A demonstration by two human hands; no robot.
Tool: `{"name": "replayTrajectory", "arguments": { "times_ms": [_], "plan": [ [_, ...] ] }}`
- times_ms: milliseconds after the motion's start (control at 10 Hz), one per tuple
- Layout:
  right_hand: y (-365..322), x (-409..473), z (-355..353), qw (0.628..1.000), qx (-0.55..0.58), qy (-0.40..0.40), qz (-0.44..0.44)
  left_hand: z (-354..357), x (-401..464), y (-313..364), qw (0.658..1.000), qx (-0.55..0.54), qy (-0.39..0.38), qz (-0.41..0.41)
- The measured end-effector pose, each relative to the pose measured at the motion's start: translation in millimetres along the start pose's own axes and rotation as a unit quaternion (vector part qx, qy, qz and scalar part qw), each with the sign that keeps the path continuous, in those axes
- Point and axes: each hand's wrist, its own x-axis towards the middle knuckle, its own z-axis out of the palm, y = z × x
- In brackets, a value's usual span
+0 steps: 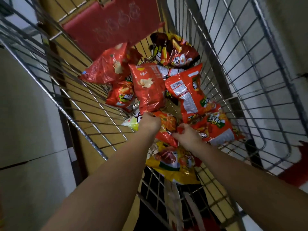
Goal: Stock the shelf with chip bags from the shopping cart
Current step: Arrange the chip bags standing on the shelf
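Note:
Both my arms reach down into the wire shopping cart (86,104), which holds several red chip bags. My left hand (149,123) grips the bottom edge of a tall red chip bag (148,87) in the middle of the cart. My right hand (187,135) pinches the edge of a smaller red-orange chip bag (166,129) that lies between the two hands. A yellow chip bag (173,165) lies under my right forearm. The shelf is not in view.
More red bags fill the cart: one at the far left (106,67), a dark one at the back (173,50), one label-up on the right (185,90). A red plastic flap (108,25) hangs at the cart's far end. Cardboard boxes (76,97) lie beneath the left wall.

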Motion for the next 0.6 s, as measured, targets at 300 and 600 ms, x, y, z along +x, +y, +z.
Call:
{"name": "replayTrajectory", "arguments": {
  "times_ms": [300,600],
  "plan": [
    [-14,25,22,0.974,0.196,0.023,0.11,9,13,-8,0.998,-0.017,-0.034,-0.044],
    [-15,45,36,0.944,0.281,0.055,0.164,5,15,-2,0.993,-0.088,-0.008,-0.077]
  ]
}}
